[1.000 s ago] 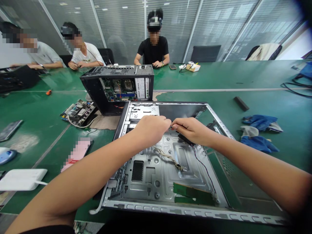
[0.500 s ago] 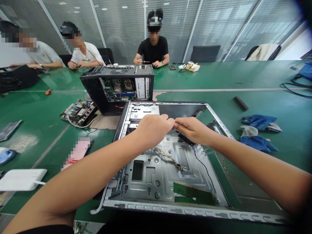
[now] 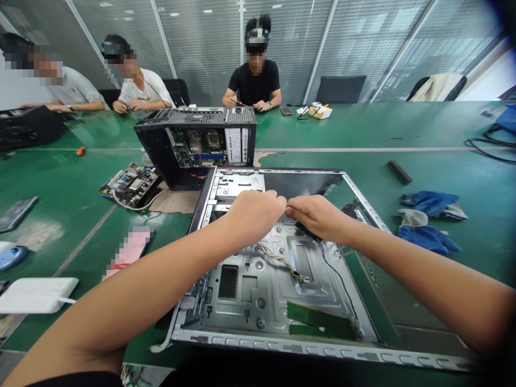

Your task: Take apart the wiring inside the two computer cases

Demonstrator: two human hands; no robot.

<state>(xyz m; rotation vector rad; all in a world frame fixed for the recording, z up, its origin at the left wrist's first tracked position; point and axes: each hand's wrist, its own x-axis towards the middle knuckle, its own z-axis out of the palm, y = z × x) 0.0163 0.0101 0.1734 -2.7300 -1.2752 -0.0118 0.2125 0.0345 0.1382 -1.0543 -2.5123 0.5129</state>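
Observation:
An open computer case lies on its side in front of me. My left hand and my right hand meet above its middle, both with curled fingers, fingertips against each other. Whatever they pinch is too small or too covered to make out. Just below my right hand sits a dark part, partly hidden, with a thin dark cable running down from it. Twisted beige wires lie on the metal floor of the case. Green memory sticks rest at its near side.
A second computer case stands upright behind, a circuit board beside it. To the right are blue gloves and a dark bar. A white adapter and a pink object lie left. Several people sit across the table.
My hands stay together over the case, with my right hand shifted very slightly left. The whole view has moved a little. Across the table, the person in black has tilted the tool in their hand.

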